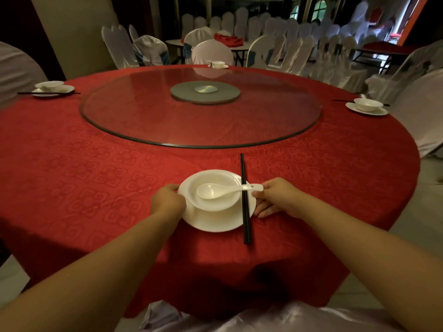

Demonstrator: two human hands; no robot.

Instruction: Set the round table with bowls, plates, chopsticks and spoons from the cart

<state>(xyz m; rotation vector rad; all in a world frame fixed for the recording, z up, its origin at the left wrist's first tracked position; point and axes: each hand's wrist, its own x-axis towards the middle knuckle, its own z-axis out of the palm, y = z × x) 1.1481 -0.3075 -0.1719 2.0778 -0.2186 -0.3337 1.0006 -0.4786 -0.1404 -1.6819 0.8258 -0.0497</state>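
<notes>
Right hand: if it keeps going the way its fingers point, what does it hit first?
The right hand points left, toward the plate. Its fingertips already sit at the plate's right rim, so likely the rim first, then the chopsticks lying across it.

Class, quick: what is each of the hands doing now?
Left hand: closed on the plate rim.
Right hand: open, fingers at the plate's other edge, holding nothing.

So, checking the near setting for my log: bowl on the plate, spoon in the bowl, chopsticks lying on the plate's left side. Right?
Not quite. The head view shows the chopsticks across the right side of the plate, not the left. The bowl on the plate and the spoon in it are correct.
</notes>
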